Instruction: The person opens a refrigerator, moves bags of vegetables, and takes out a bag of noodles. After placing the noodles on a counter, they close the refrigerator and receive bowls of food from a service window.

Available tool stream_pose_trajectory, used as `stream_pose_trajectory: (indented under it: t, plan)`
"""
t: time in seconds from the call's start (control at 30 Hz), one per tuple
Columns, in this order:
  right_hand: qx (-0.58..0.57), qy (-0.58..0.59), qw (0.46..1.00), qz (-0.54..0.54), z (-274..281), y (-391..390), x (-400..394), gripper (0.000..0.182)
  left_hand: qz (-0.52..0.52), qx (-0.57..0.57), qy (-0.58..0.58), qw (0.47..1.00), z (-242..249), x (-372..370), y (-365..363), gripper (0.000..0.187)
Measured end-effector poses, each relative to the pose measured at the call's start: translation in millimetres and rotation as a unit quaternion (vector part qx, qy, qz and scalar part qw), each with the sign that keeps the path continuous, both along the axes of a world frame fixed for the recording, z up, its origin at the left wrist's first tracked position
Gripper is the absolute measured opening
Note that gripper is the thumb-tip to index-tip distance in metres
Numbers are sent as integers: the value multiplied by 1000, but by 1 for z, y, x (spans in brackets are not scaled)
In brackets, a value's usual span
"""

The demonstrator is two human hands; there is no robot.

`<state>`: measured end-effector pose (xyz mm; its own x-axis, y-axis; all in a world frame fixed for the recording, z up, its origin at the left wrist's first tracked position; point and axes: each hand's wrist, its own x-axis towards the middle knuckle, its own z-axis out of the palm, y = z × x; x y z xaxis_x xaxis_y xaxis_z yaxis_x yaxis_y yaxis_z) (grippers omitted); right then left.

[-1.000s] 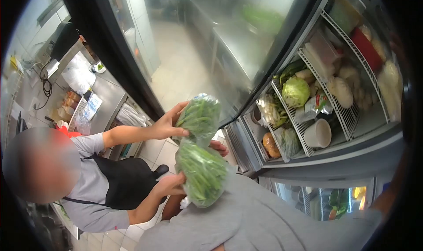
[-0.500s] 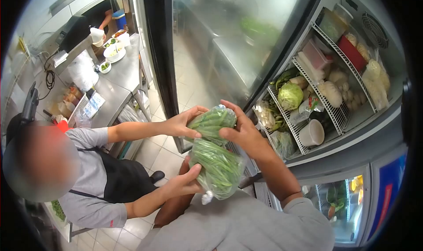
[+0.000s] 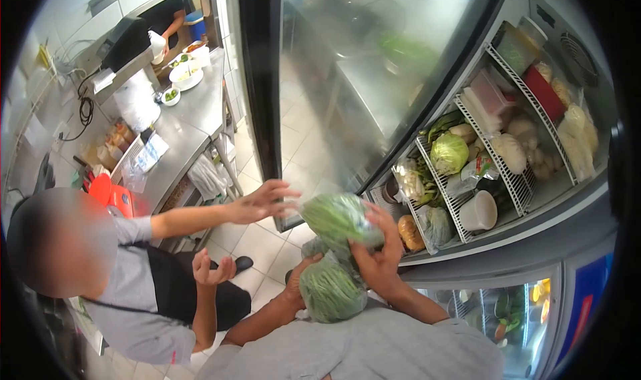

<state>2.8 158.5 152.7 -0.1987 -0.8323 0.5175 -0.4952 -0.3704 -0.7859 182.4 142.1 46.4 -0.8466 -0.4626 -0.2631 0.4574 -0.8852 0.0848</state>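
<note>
Both forearms are reaching up close together, left hand (image 3: pixel 297 283) cupping from below, right hand (image 3: pixel 375 263) gripping with fingers curled on top.

Lower bag (image 3: pixel 330 292) hides most of left hand (image 3: pixel 295 288)
</note>
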Motion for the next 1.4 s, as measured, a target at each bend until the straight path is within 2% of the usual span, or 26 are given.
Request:
stream_pose_trajectory:
  t: [0.07, 0.13, 0.2, 0.23, 0.27, 0.3, 0.33, 0.5, 0.57, 0.6, 0.67, 0.73, 0.8, 0.87, 0.93, 1.0, 1.03, 1.07, 1.13, 1.17, 1.2, 1.23, 1.27, 1.3, 1.37, 1.4]
  plan:
    - [-125, 121, 985, 3, 2, 15, -9, 48, -12, 5, 39, 999, -31, -5, 7, 54]
    - [-123, 135, 983, 30, -11, 35, -27, 50, -10, 11, 45, 999, -27, -11, 5, 54]
    - [-131, 211, 967, 62, -20, 56, -39, 50, -9, 23, 46, 999, -21, -20, 1, 54]
    - [21, 89, 993, 70, -32, 72, -47, 41, 2, 48, 41, 998, -20, -27, -1, 54]
    - [32, 84, 994, 68, -33, 71, -49, 41, 13, 76, 34, 996, -14, -32, -3, 54]
    - [-83, 179, 973, 116, -31, 64, -51, 40, 9, -49, -72, 996, -4, -29, -2, 52]
    - [-200, 270, 928, 163, -31, 59, -50, 39, 7, -41, -78, 996, -5, -31, -2, 52]
    - [-172, 312, 922, 153, -24, 56, -56, 49, -1, 63, 134, 989, -17, -57, -20, 52]
    - [-89, 386, 906, 151, -9, 54, -59, 66, -4, 69, 104, 992, -7, -73, -29, 48]
    - [-100, 377, 905, 170, -15, 52, -59, 66, -19, 77, 77, 994, -3, -81, -31, 45]
    - [69, 188, 980, 8, -36, 56, -56, 72, -7, -12, 63, 998, -8, -96, -36, 43]
    - [95, 162, 982, -37, -57, 50, -76, 100, 22, 10, 3, 1000, 7, -116, -36, 42]
    - [115, 4, 992, -57, -77, 47, -95, 98, 37, 18, 39, 998, 26, -128, -44, 34]
    - [142, 25, 987, -69, -62, 47, -119, 93, 63, -8, 17, 998, 33, -145, -47, 37]
    - [140, -98, 979, -111, -50, 47, -130, 85, 71, -36, 2, 997, 46, -165, -48, 39]
    - [69, -168, 969, -167, -28, 43, -125, 78, 139, -77, -70, 985, 64, -187, -46, 42]
    - [11, -143, 974, -174, -30, 34, -136, 77, 149, -76, -71, 983, 70, -196, -46, 42]
    - [10, -144, 976, -165, -30, 28, -140, 77, 169, -85, -92, 978, 75, -204, -47, 42]
    - [-22, -241, 961, -133, -12, 20, -142, 68, 175, -95, -105, 974, 76, -215, -50, 44]
    - [21, -242, 960, -142, -8, 17, -147, 68, 155, -122, -163, 967, 74, -216, -56, 47]
    - [115, -306, 933, -149, 32, 14, -125, 69, 119, -160, -210, 957, 74, -224, -62, 51]
    - [150, -240, 952, -115, 21, 18, -153, 73, 107, -118, -193, 968, 80, -229, -64, 45]
    - [190, -144, 966, -102, 17, 22, -177, 76, 84, -174, -175, 965, 84, -228, -64, 41]
    - [-45, 288, 945, -146, -6, 24, -197, 39, 66, -179, -213, 958, 105, -229, -61, 38]
    - [-128, 431, 886, -113, 16, 19, -216, 34, 34, -146, -77, 986, 95, -241, -68, 43]
    - [-126, 448, 874, -138, 34, 21, -224, 38, 36, -137, -25, 990, 104, -249, -67, 45]
